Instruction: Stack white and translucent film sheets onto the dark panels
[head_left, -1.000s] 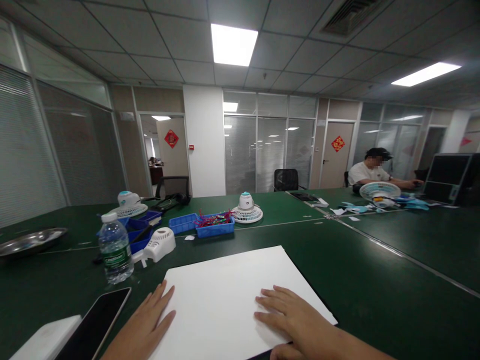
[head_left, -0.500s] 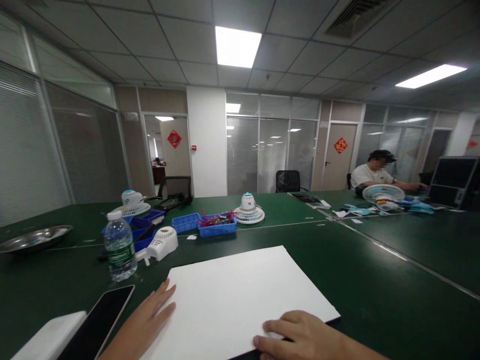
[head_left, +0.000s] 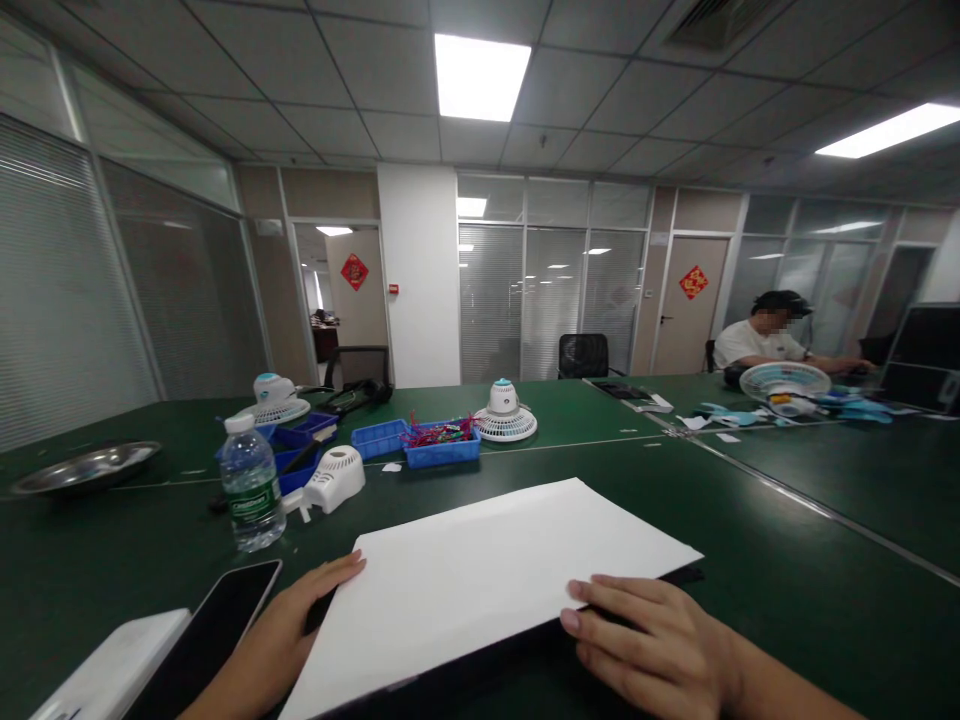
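Green table (head_left: 787, 575) fills the low part of a big room. Well to the left of the left hand (head_left: 289, 610) lies a white box (head_left: 116, 665), and closer to that hand is a phone (head_left: 206, 635) with a dark screen. Just past the hand stands a water bottle (head_left: 253, 490). The left hand touches the left edge of a big white sheet (head_left: 480, 575); I cannot tell if it pinches. The sheet lies between the two hands. It looks thin, light and smooth, so it may bend and slide easily, and a hard squeeze could crease it. Its edges seem the best place to hold. Something black (head_left: 480, 660) shows under its near edge. The right hand (head_left: 660, 640) has its fingers a bit apart, tips at that near edge. Its thumb is hidden, so I cannot tell if it grips.
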